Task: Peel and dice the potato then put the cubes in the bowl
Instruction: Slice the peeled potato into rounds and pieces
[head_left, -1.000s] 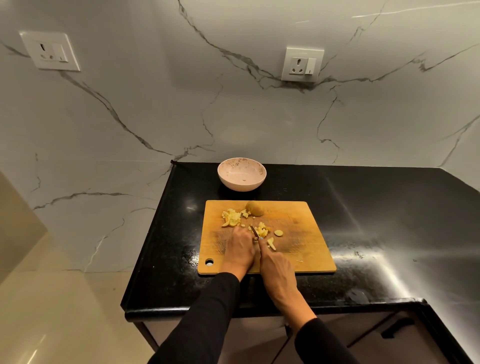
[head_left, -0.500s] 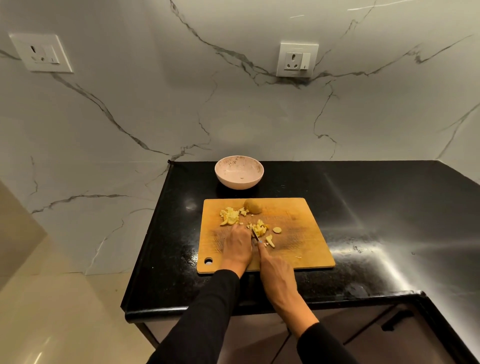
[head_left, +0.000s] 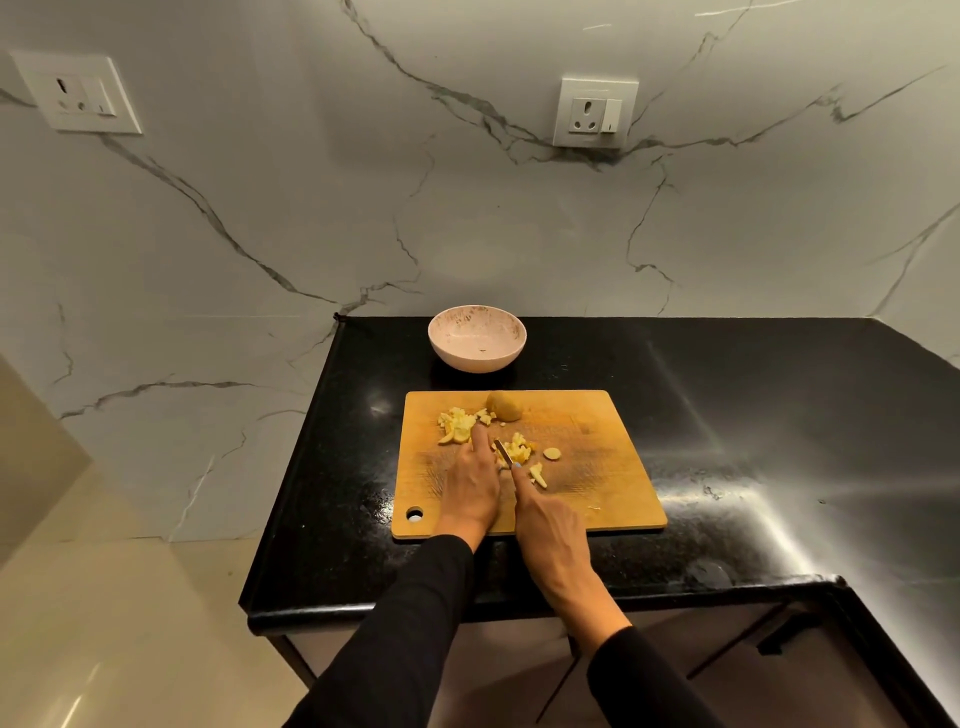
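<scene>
Your right hand (head_left: 545, 525) grips a small steel knife (head_left: 503, 451), its blade in pale yellow potato cubes (head_left: 519, 448) just beyond your fingertips; your left hand (head_left: 470, 486) lies flat beside it, forefinger touching another pile of diced potato pieces (head_left: 458, 425) on the wooden cutting board (head_left: 597, 483).

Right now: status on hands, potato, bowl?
Right hand grips knife over yellow potato cubes; left hand flat on wooden board. Pink bowl nearly empty. Nothing blocking.

One bowl (head_left: 477, 338), one board (head_left: 597, 441), two sockets (head_left: 594, 113).
</scene>
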